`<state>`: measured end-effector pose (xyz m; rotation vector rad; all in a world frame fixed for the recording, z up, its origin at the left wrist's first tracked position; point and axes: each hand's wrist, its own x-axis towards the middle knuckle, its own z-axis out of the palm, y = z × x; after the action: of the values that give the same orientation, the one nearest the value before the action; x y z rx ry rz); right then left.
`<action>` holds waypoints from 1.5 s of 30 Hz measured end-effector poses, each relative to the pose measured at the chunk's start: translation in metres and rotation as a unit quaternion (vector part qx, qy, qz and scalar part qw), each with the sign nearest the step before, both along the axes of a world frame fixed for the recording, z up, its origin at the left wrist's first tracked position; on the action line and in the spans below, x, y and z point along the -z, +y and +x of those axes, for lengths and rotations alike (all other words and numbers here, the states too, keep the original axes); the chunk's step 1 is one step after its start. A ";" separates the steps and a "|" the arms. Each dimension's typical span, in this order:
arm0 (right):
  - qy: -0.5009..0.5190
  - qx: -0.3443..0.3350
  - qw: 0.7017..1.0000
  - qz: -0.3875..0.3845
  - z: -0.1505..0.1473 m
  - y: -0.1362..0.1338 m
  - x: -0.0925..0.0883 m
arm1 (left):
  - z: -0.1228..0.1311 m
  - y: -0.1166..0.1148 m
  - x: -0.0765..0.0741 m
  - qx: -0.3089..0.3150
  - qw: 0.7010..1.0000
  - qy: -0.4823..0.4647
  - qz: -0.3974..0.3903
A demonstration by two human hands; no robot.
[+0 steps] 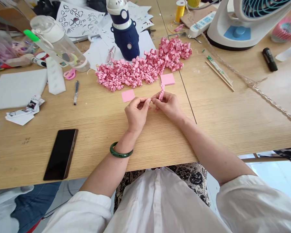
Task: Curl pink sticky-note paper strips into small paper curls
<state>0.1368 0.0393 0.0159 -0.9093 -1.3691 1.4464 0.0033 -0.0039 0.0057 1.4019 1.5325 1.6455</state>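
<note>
My left hand [137, 114], with a dark green bangle [121, 154] on the wrist, is closed in a pinch. Its fingertips meet those of my right hand [169, 104] above the table, and what they pinch is too small to make out. Out of my right hand's closed fingers a pink fringed paper strip [162, 92] sticks up. Small pink bits show below the fingertips. Just beyond lie two small stacks of pink paper, a left stack [128, 95] and a right stack [168, 79]. Behind them stretches a long heap of curled pink paper pieces [135, 72].
A navy bottle [126, 38] stands behind the heap. Left are a clear bottle [63, 45], pink scissors [70, 74], a pen [76, 93] and a phone [60, 154]. Right are a fan [232, 30], a power strip [201, 24], wooden sticks [220, 76], a marker [269, 59] and a twisted cord [269, 97].
</note>
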 end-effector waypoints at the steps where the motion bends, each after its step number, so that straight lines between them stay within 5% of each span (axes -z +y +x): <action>1: 0.003 0.002 1.000 -0.003 0.000 0.000 0.000 | 0.000 -0.001 0.000 0.002 1.000 0.016 0.007; 21: -0.018 0.021 1.000 0.000 0.001 0.003 0.002 | 0.002 0.000 -0.002 0.032 0.998 -0.049 -0.015; 45: -0.054 0.010 0.998 0.040 0.002 0.001 0.005 | -0.003 0.002 0.004 -0.010 0.997 0.073 0.001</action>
<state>0.1389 0.0406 0.0108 -0.9586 -1.4818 1.3352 -0.0002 -0.0019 0.0013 1.5423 1.6302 1.5880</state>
